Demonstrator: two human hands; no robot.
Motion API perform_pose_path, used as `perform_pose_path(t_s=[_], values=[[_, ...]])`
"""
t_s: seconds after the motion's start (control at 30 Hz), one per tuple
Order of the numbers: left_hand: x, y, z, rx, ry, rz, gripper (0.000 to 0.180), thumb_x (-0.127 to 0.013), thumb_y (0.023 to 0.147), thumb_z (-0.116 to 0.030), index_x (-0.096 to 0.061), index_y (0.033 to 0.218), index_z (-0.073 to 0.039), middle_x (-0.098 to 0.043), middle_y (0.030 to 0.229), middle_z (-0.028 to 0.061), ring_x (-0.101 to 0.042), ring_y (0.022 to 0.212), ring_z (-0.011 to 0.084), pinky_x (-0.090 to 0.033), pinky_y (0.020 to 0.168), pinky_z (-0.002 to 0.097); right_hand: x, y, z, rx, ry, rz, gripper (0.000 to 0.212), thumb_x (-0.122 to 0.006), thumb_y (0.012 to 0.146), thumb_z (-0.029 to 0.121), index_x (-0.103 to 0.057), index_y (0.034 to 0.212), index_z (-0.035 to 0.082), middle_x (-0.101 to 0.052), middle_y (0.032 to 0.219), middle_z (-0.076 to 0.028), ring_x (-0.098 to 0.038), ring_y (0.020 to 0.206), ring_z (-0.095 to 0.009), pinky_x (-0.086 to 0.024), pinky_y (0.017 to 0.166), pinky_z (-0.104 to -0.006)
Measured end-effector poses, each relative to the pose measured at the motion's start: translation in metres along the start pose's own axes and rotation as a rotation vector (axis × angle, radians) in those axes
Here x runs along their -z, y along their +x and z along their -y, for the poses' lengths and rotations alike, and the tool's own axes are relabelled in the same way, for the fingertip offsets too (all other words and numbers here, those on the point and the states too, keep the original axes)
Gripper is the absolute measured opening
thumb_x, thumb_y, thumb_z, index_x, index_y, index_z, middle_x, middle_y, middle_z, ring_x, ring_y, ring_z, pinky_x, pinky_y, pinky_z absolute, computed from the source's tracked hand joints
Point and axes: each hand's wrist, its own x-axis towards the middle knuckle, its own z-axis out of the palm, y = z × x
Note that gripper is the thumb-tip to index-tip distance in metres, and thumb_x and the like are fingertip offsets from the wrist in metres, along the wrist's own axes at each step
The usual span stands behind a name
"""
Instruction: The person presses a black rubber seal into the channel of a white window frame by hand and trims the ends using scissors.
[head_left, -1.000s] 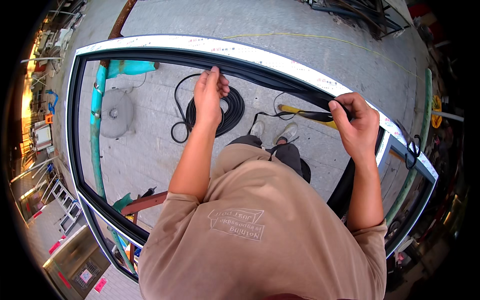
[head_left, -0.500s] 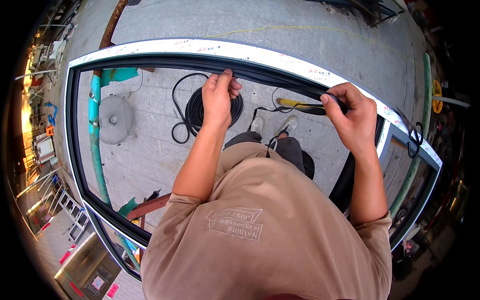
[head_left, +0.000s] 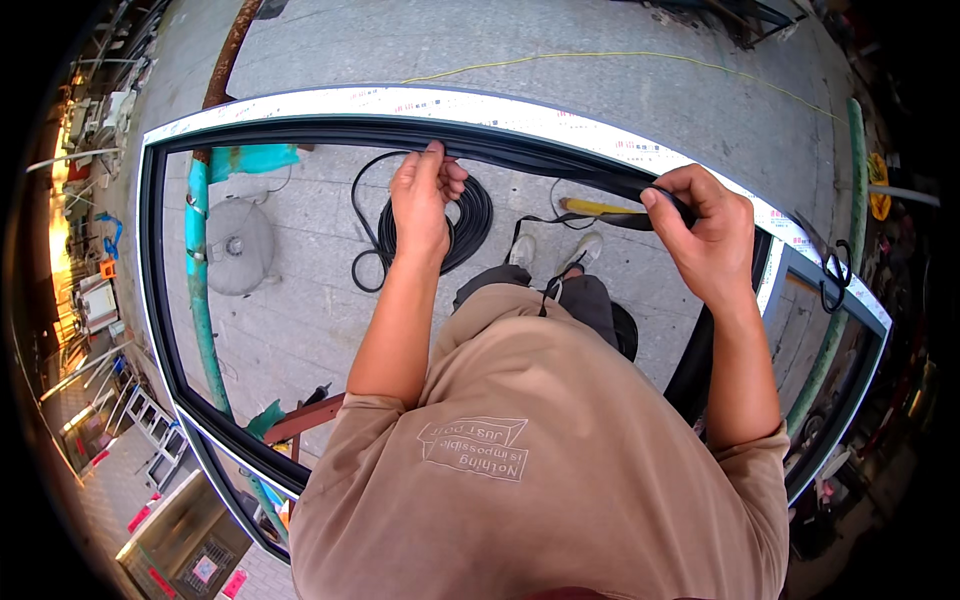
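A large window or door frame (head_left: 330,103), black inside with white printed film on its face, lies across in front of me. A black rubber sealing strip (head_left: 560,168) runs along its far bar. My left hand (head_left: 425,200) is closed at that bar, thumb and fingers pinching the strip at its inner edge. Farther right, my right hand (head_left: 705,235) is closed around the strip, thumb on top, at the bar's right part. From there the strip's loose length (head_left: 620,220) hangs toward the floor, where a coil of the same black strip (head_left: 470,225) lies.
Black-handled scissors (head_left: 836,275) rest on the frame's right end. Green pipes (head_left: 200,290) pass beneath the frame at both sides. A round grey weight (head_left: 235,250) stands on the floor at left. Seen through the opening are a yellow-handled tool (head_left: 595,207) and my shoes.
My left hand has slid a little to the left along the far bar, still pinched. My right hand keeps its hold in the same place. The whole view has shifted slightly.
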Motion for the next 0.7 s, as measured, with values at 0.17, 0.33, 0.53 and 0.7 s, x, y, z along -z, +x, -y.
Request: perform_pose_path(t_s=[0.17,0.33,0.53,0.7], values=[[0.011,0.008,-0.008,0.026,-0.128,-0.061,0.034,-0.056,0.110,-0.032,-0.063,0.091,-0.005,-0.066,0.078,0.0061,-0.057,0.065,0.0121,-0.046,0.063,0.0267,0.001,-0.001,0.000,-0.020,0.016,0.001,0.017,-0.081,0.088,0.015,-0.073,0.092,0.000,-0.066,0.066,-0.005,-0.056,0.058,-0.009,-0.043,0.056,-0.0259],[0.019,0.011,-0.006,-0.097,0.078,-0.099,0.033,-0.053,0.111,-0.030,-0.063,0.094,-0.004,-0.065,0.078,0.0056,-0.056,0.066,0.0121,-0.046,0.062,0.0272,0.000,0.000,0.001,0.019,0.008,0.003,0.018,-0.081,0.089,0.015,-0.073,0.092,-0.001,-0.065,0.066,-0.006,-0.055,0.058,-0.009,-0.042,0.056,-0.0261],[0.012,0.004,0.000,-0.109,-0.003,-0.098,0.032,-0.052,0.112,-0.032,-0.062,0.100,-0.004,-0.065,0.082,0.0051,-0.057,0.068,0.0120,-0.046,0.063,0.0269,0.002,0.001,0.002,-0.006,0.019,0.027,0.017,-0.080,0.089,0.014,-0.072,0.091,-0.001,-0.065,0.065,-0.006,-0.052,0.055,-0.009,-0.041,0.054,-0.0268],[-0.012,-0.022,0.005,0.071,0.012,0.177,0.038,-0.053,0.111,-0.039,-0.063,0.106,-0.004,-0.066,0.085,0.0053,-0.059,0.070,0.0120,-0.046,0.067,0.0273,0.003,0.001,0.002,-0.006,0.033,0.037,0.015,-0.079,0.090,0.012,-0.072,0.091,0.000,-0.063,0.064,-0.003,-0.052,0.057,-0.007,-0.040,0.055,-0.0258]])
